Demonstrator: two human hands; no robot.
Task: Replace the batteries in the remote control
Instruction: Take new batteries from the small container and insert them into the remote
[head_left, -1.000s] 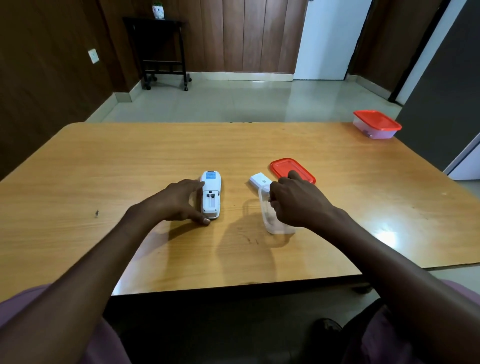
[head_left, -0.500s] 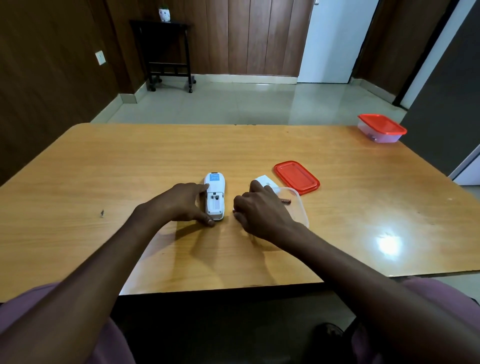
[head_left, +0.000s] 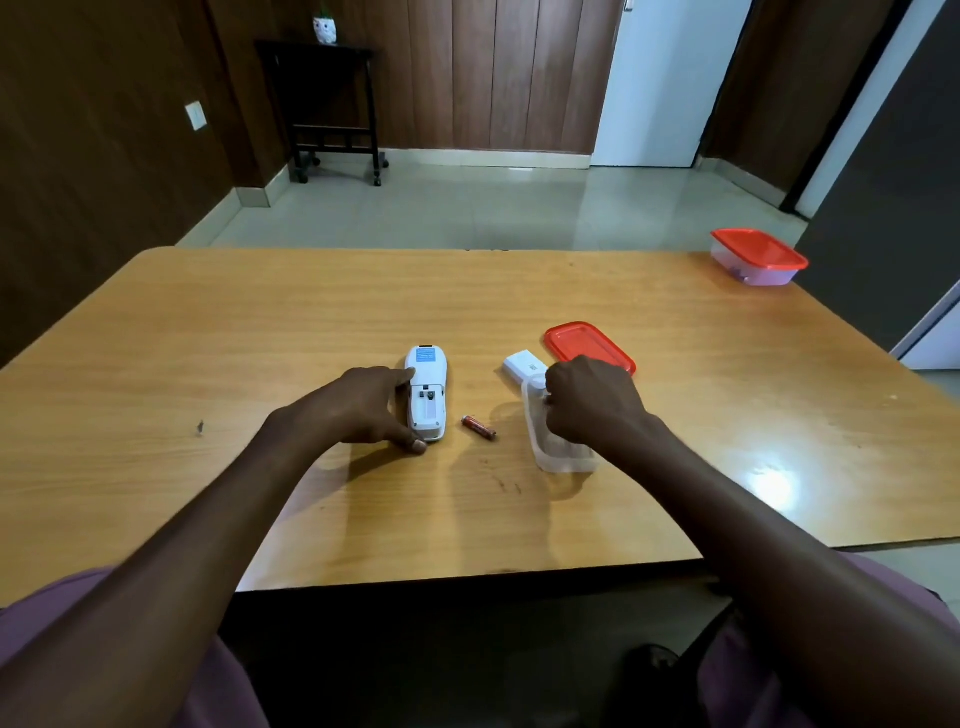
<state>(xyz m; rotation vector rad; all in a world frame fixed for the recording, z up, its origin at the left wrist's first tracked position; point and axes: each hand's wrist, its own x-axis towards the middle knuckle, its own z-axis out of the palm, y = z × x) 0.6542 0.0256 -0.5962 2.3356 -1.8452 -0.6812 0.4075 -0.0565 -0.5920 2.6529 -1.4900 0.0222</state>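
A white remote control (head_left: 427, 395) lies face down on the wooden table (head_left: 260, 338), its battery compartment uncovered. My left hand (head_left: 363, 408) rests against its left side, thumb at the near end. A red battery (head_left: 479, 427) lies on the table just right of the remote. My right hand (head_left: 592, 402) is curled over a clear plastic container (head_left: 558, 454), fingers inside it; what they hold is hidden. The white battery cover (head_left: 524, 365) lies just beyond the container.
A red lid (head_left: 587, 344) lies past my right hand. A closed red-lidded box (head_left: 756, 257) sits at the table's far right corner. The table's near edge runs just above my lap.
My right hand set a red battery down beside the remote, then moved right, back into the clear container. My left hand stayed on the remote.
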